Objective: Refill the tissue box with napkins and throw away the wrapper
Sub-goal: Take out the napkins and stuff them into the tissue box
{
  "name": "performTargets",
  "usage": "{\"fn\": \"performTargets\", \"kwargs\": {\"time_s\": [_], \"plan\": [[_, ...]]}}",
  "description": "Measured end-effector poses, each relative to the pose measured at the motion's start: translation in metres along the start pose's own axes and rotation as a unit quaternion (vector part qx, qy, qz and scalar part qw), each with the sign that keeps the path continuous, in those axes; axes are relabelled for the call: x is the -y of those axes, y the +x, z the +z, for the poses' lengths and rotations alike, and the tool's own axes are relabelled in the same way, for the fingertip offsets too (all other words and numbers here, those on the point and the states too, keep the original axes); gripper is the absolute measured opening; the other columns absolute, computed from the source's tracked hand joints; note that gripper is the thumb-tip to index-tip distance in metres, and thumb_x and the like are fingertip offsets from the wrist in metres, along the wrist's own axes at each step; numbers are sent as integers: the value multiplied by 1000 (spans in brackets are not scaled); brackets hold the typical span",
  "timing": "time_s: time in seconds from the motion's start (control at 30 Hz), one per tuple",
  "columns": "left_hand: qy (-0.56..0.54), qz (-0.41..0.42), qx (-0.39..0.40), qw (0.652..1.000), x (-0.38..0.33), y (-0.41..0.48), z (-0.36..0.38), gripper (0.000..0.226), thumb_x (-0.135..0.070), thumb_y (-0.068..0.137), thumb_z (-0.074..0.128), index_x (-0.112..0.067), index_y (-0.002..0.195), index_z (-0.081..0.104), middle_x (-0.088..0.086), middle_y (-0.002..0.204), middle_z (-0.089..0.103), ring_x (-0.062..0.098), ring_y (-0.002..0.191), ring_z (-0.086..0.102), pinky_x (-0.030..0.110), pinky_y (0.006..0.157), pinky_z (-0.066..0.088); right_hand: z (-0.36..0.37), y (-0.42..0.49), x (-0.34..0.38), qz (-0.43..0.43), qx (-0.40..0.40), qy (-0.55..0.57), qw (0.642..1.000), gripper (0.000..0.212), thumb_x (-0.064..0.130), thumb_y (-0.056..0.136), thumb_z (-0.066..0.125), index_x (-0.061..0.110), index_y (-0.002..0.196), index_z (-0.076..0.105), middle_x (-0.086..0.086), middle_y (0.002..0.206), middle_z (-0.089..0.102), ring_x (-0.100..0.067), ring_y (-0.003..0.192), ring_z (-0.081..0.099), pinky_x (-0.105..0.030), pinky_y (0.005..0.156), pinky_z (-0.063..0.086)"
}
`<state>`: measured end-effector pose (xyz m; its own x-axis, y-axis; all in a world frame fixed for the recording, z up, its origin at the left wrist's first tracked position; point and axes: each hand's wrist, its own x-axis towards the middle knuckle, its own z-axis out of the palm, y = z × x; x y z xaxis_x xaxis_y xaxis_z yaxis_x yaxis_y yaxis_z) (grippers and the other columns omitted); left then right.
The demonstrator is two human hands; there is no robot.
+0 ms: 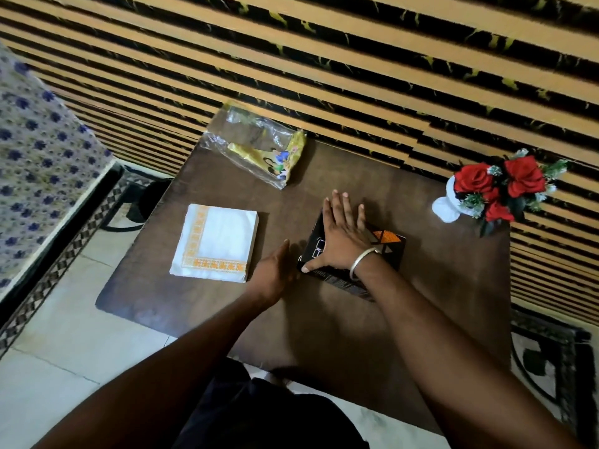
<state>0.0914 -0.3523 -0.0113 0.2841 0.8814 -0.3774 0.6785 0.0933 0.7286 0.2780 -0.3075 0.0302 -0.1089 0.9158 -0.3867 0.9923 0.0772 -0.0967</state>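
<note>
A black tissue box (387, 247) with an orange pattern lies on the brown table (324, 319). My right hand (340, 234) rests flat on top of it, fingers spread, thumb at the box's near-left corner. My left hand (275, 273) is held edge-on beside the box's left side, fingers straight, holding nothing. A stack of white napkins (217, 243) with an orange border lies to the left, clear of both hands. The empty clear and yellow wrapper (259, 149) lies crumpled at the table's far edge.
A white vase of red artificial roses (496, 189) stands at the table's far right. A striped wall runs behind the table. A patterned cloth (39, 163) hangs at left, with tiled floor below and a dark round object (152, 199) by the table's left edge.
</note>
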Motion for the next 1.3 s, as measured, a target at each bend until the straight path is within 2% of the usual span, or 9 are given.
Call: {"fn": "performTargets", "kwargs": {"time_s": [0.17, 0.47, 0.6, 0.67, 0.83, 0.93, 1.0, 1.1, 1.3], "plan": [[-14, 7, 5, 1000, -3, 8, -1, 68, -15, 94, 62, -11, 153, 30, 10, 149, 49, 25, 135, 49, 20, 101, 36, 4, 8, 2, 12, 65, 22, 998, 162, 74, 42, 81, 13, 153, -21, -14, 162, -22, -33, 148, -25, -57, 119, -14], [-15, 61, -4, 998, 0, 11, -5, 49, -12, 94, 62, -13, 142, 52, 3, 137, 61, 9, 121, 57, 10, 90, 40, 5, 4, 0, 4, 47, 32, 998, 157, 69, 47, 83, 12, 154, -18, -11, 165, -10, -31, 152, -10, -54, 122, -5], [-6, 109, -7, 994, 2, 10, 3, 42, -20, 90, 55, -18, 132, 60, 3, 116, 73, 15, 104, 69, 30, 87, 55, 4, 4, 1, 2, 45, 32, 998, 156, 67, 47, 83, 11, 154, -16, -12, 165, -7, -32, 152, -8, -56, 122, -4], [-22, 98, -36, 994, 1, 9, 12, 37, -18, 90, 57, -13, 126, 64, 7, 110, 75, 20, 100, 71, 27, 81, 52, 4, 4, 1, 3, 45, 32, 998, 155, 67, 47, 83, 11, 154, -15, -12, 165, -7, -32, 152, -7, -56, 122, -4], [-159, -133, -161, 965, 8, 14, 25, 18, -10, 93, 55, -3, 105, 67, 15, 97, 73, 28, 82, 70, 35, 73, 55, 3, -1, -8, -12, 30, 32, 999, 153, 68, 47, 83, 14, 155, -11, -12, 165, -3, -32, 153, -2, -54, 123, 0], [-381, -290, -117, 870, 6, 20, 23, 19, -12, 97, 52, 4, 91, 62, 28, 90, 70, 31, 64, 70, 40, 56, 62, 5, -5, -19, -29, 16, 45, 998, 149, 69, 46, 83, 28, 155, -10, -14, 164, 2, -35, 152, -1, -57, 122, 1], [-419, -349, -108, 832, 1, 19, 22, 27, -15, 98, 53, 7, 83, 60, 26, 74, 66, 27, 44, 64, 34, 40, 56, 8, -8, -26, -44, 15, 59, 997, 145, 70, 44, 83, 33, 154, -4, -14, 164, 4, -35, 152, -2, -58, 121, 0], [-311, -300, -104, 896, -2, 16, 26, 33, -22, 98, 57, 7, 84, 64, 22, 73, 70, 26, 46, 65, 34, 45, 58, 13, -10, -29, -51, 3, 91, 995, 122, 74, 48, 78, 35, 147, 17, -11, 163, 7, -33, 152, -3, -57, 121, -1], [-113, -84, -117, 983, -11, 24, 25, 22, -21, 93, 59, -15, 113, 65, 9, 107, 73, 23, 96, 69, 40, 87, 57, 16, -3, -20, -32, -20, 91, 995, 51, 63, 83, 57, 32, 120, 43, -13, 159, 16, -36, 150, 4, -61, 118, 0]]}}
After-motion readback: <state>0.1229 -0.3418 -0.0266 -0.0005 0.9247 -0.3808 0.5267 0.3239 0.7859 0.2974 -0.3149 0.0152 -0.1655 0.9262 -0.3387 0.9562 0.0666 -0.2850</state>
